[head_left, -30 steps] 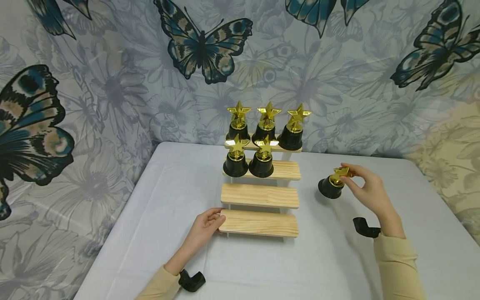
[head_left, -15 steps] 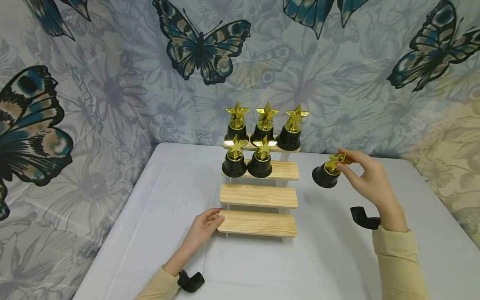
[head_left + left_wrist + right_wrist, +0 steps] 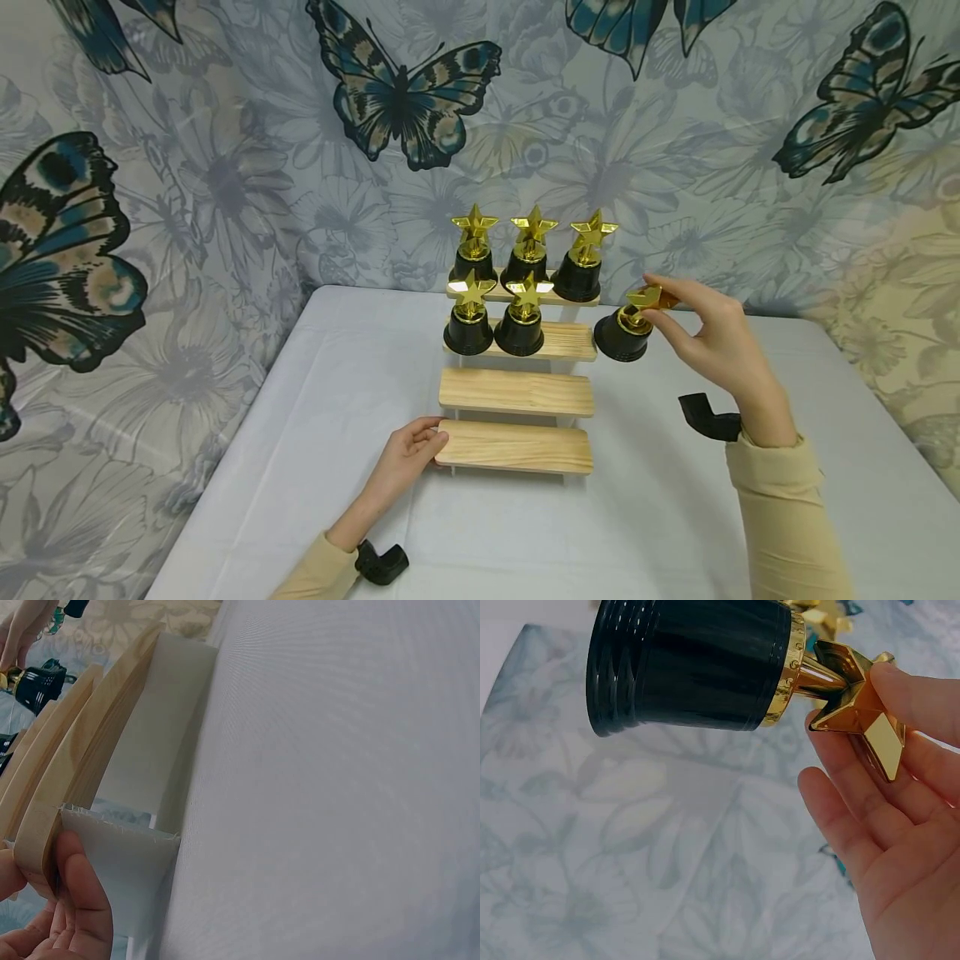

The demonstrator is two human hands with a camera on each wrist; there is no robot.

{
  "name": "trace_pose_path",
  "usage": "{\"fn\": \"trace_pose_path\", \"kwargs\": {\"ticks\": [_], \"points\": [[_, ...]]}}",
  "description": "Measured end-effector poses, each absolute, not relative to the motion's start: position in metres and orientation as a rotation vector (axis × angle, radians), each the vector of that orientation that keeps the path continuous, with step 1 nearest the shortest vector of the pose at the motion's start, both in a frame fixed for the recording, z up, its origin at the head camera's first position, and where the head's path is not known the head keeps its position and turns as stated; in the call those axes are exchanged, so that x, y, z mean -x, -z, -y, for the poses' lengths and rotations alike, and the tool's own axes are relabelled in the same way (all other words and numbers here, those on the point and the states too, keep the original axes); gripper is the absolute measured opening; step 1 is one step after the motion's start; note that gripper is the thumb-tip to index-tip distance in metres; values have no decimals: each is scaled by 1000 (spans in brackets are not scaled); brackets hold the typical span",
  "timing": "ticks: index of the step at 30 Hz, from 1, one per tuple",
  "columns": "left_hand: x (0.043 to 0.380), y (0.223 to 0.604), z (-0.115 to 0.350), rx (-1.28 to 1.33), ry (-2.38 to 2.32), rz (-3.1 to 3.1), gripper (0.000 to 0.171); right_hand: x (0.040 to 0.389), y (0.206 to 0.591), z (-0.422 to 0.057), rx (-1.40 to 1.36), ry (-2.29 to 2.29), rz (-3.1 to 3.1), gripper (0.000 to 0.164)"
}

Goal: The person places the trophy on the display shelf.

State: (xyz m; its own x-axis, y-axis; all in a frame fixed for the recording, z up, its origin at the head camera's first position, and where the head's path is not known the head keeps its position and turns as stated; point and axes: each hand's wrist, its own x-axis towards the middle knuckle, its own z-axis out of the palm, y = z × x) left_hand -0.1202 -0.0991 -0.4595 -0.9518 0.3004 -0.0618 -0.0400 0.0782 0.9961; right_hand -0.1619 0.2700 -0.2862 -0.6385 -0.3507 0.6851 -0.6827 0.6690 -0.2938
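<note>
My right hand pinches the gold star of a small trophy, whose black base tilts toward the left. It hangs just off the right end of the second shelf from the top. In the right wrist view thumb and fingers hold the star. My left hand grips the left end of the lowest shelf of the wooden tiered stand, thumb above and fingers below in the left wrist view. Three star trophies stand on the top shelf, and two more on the second, left and middle.
The third shelf is bare wood. White cloth covers the table around the stand. Behind rises a butterfly-and-flower patterned backdrop. A black wrist mount juts from the right sleeve, another from the left.
The trophy in my right hand has risen and travelled left, from over the table at right to the second shelf's end. My left hand stays on the lowest shelf.
</note>
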Motion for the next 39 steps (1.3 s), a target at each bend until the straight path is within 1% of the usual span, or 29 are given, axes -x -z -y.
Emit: {"fn": "trace_pose_path", "kwargs": {"ticks": [6, 10, 25, 39], "points": [[113, 435, 97, -274, -1936, -2119, 38, 164, 280, -256, -872, -746, 2260, 58], [111, 429, 97, -271, -1926, -2124, 38, 167, 278, -247, -913, -762, 2257, 57], [113, 434, 97, -274, -1949, -2096, 37, 182, 285, -230, -990, -777, 2305, 50], [113, 435, 98, -296, -1955, -2091, 39, 189, 293, -228, -942, -819, 2361, 47]]}}
